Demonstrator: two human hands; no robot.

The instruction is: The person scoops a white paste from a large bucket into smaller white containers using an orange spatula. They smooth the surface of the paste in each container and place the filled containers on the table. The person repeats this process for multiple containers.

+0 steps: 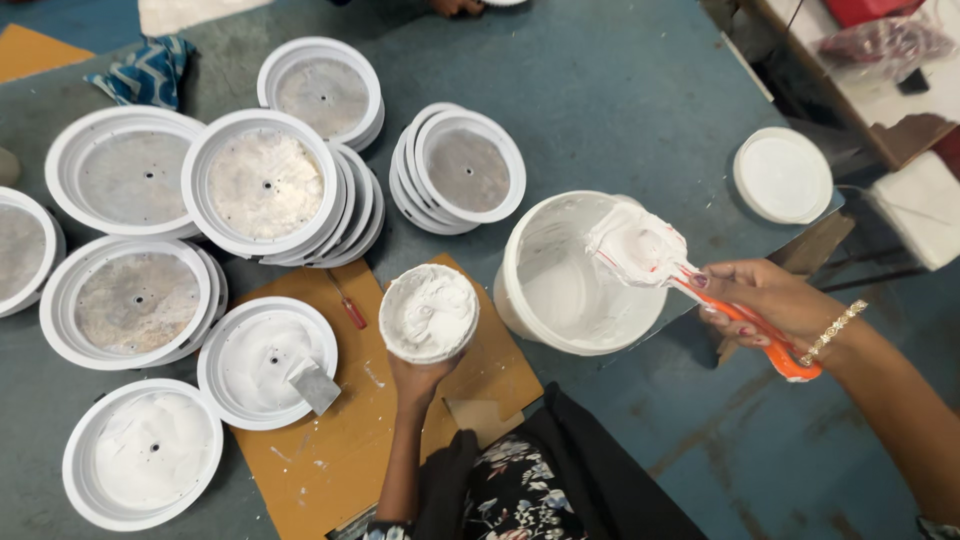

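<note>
My left hand (418,375) holds up a small round white cup (429,312) filled with white paste, gripping it from below. My right hand (762,300) grips the orange handle of a scoop (640,248) coated in white paste, held over the rim of a large white bucket (575,275) that has paste inside. A gold bracelet (832,332) circles my right wrist.
Stacks of round white trays (262,185) cover the blue-grey table on the left, some filled with white paste. One tray (262,360) on brown cardboard (340,460) holds a metal scraper (312,385). A red screwdriver (350,305) lies nearby. A white lid (782,175) sits at right.
</note>
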